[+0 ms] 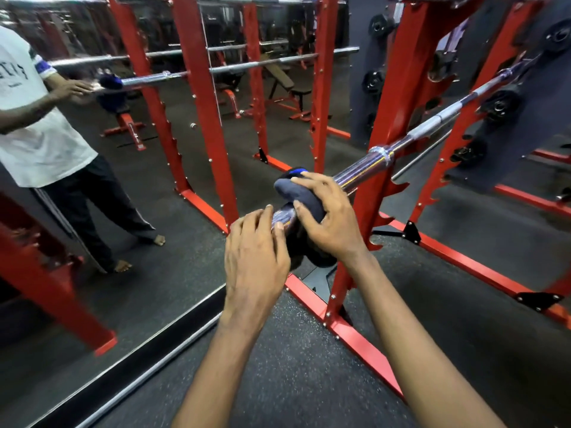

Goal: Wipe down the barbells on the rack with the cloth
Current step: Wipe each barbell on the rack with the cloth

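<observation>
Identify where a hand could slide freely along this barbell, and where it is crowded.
Free: bare sleeve between the right hand and the collar; shaft beyond the red upright. Crowded: the near end, under left hand and cloth.

Left hand point(256, 254) grips barbell point(378, 157); right hand point(327, 219) clasps cloth point(289, 188).

On the near end of the barbell point(364, 168), the cloth point(288, 188); rack point(398, 75) just behind, mirror point(102, 230) left

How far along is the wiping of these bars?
Nothing looks finished. In hand: the right hand wraps a dark blue cloth round the near end of the chrome steel barbell on the red rack; the left hand grips its tip. The long shaft remains.
</observation>
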A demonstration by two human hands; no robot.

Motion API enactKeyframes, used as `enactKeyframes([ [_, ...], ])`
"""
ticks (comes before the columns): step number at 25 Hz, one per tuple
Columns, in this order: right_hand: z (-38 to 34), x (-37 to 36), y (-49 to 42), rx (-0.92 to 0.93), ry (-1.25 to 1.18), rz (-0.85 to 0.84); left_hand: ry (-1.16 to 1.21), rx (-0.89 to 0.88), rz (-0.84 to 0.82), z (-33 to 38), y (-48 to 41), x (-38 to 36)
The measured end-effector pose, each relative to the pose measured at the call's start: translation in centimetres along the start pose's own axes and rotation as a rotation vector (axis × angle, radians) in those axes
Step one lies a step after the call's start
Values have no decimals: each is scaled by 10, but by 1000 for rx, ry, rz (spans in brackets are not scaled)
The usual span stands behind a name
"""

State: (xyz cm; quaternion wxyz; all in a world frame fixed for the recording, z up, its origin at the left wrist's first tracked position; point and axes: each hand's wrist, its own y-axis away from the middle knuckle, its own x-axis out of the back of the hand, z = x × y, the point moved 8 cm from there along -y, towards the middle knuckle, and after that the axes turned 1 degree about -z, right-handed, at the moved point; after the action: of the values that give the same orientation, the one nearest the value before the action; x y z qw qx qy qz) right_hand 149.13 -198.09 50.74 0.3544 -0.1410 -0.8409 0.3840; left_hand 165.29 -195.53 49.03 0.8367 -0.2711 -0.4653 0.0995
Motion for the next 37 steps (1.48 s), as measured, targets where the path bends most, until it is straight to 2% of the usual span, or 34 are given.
enactKeyframes([
  [4, 64, 29, -20, -173, 21, 136, -110, 23, 30, 3, 4, -5],
  [6, 70, 29, -21, -222, 49, 150, -203, 60, -2, 4, 6, -3],
  [10, 51, 17, -10, -94, 6, 76, -417, 177, -103, 12, -5, -7],
  [14, 63, 18, -11, 35, -10, 10, -470, 117, -175, 42, -23, -35],
  [20, 120, 46, -28, -85, -106, 198, -593, 117, 4, 49, -22, -42],
  [24, 93, 31, -18, 1, -80, 109, -600, 97, 81, 51, -19, -42],
  [27, 101, 34, -24, 82, -57, 72, -596, 96, 124, 54, -18, -40],
  [31, 142, 54, -39, -58, -43, 237, -589, 110, 137, 53, -18, -38],
  [33, 141, 53, -36, -125, -29, 273, -586, 108, 143, 53, -18, -38],
  [35, 121, 45, -29, -106, -25, 234, -583, 110, 141, 52, -19, -40],
  [37, 100, 33, -25, 15, -32, 104, -583, 119, 139, 50, -20, -40],
])
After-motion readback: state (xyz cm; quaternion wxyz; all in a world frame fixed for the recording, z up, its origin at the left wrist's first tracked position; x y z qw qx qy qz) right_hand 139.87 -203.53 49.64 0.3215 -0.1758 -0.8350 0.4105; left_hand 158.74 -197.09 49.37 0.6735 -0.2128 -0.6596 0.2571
